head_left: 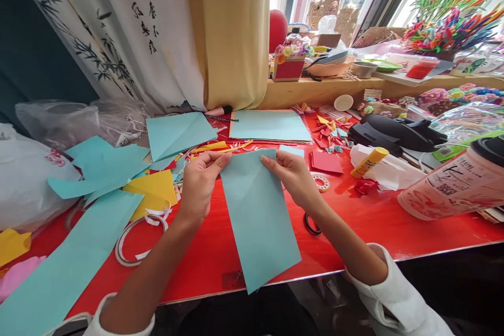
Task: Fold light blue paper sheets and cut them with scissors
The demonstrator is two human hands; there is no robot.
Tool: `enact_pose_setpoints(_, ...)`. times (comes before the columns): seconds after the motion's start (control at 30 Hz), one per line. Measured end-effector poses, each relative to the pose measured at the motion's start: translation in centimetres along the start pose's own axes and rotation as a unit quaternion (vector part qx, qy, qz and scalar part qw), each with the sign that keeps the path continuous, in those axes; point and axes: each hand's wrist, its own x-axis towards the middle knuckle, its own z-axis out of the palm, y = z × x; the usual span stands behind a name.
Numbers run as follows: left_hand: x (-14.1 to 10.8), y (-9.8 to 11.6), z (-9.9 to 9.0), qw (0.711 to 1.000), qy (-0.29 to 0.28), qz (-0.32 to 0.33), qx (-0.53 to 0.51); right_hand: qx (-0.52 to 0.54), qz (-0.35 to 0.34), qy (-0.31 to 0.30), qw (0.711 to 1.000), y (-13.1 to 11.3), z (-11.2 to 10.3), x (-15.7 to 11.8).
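A light blue sheet of paper (262, 220) hangs between my hands over the red table, its lower corner reaching past the table's front edge. My left hand (202, 181) pinches its upper left corner between thumb and fingers. At the upper right corner, my right hand (295, 176) grips it the same way, thumb on the near face. A faint diagonal crease shows near the top of the sheet. Behind it lie a stack of light blue paper (270, 126) and a folded blue piece (179, 134).
Blue offcuts (106, 163), yellow paper (155, 191) and a tape roll (137, 239) lie to the left. Rightward are red paper squares (326, 161), a glue stick (370, 162), a black ring (312, 224) and a large cup (452, 184). Crafts crowd the windowsill (315, 92).
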Motion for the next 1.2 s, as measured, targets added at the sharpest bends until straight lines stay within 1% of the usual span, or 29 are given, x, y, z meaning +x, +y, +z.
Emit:
enact_pose_setpoints(0.07, 0.1, 0.0, -0.1, 1.000, -0.006, -0.004, -0.002, -0.009, -0.004, 0.009, 1.000, 0.0, 0.0, 0.0)
enact_pose_setpoints(0.2, 0.0, 0.1, -0.1, 0.993, -0.093, -0.077, 0.012, -0.008, -0.021, 0.032, 0.999, 0.0, -0.1, 0.0)
enact_pose_setpoints(0.27, -0.1, 0.0, 0.0, 0.988, -0.119, -0.093, 0.030, -0.005, -0.023, 0.039, 0.999, 0.0, -0.1, -0.1)
enact_pose_setpoints(0.4, -0.4, -0.4, 0.2, 0.991, -0.104, -0.078, 0.036, -0.007, -0.023, 0.048, 0.999, -0.1, -0.1, 0.0)
enact_pose_setpoints(0.43, -0.4, -0.5, 0.2, 0.990, -0.111, -0.081, 0.037, -0.009, -0.025, 0.057, 0.998, -0.1, -0.2, 0.0)
enact_pose_setpoints(0.53, -0.4, -0.6, 0.2, 0.980, -0.162, -0.102, 0.045, -0.007, -0.029, 0.083, 0.996, -0.1, -0.5, 0.2)
enact_pose_setpoints(0.57, -0.3, -0.6, 0.2, 0.978, -0.171, -0.105, 0.047, -0.002, -0.028, 0.085, 0.996, -0.1, -0.6, 0.2)
enact_pose_setpoints(0.7, -0.2, -0.7, 0.1, 0.977, -0.175, -0.107, 0.052, 0.031, -0.030, 0.087, 0.995, 0.0, -0.9, 0.4)
enact_pose_setpoints(0.83, -0.2, -0.7, 0.0, 0.966, -0.221, -0.118, 0.065, 0.088, -0.048, 0.093, 0.991, 0.0, -1.3, 0.6)
enact_pose_setpoints(0.93, -0.3, -0.7, 0.0, 0.967, -0.219, -0.114, 0.069, 0.107, -0.047, 0.089, 0.989, 0.0, -1.5, 0.7)
enact_pose_setpoints(1.07, -0.4, -0.7, 0.1, 0.954, -0.253, -0.142, 0.082, 0.125, -0.053, 0.097, 0.986, 0.1, -1.7, 0.8)
enact_pose_setpoints(1.2, -0.2, -0.5, -0.1, 0.937, -0.273, -0.183, 0.121, 0.123, -0.046, 0.108, 0.985, 0.4, -2.0, 1.0)
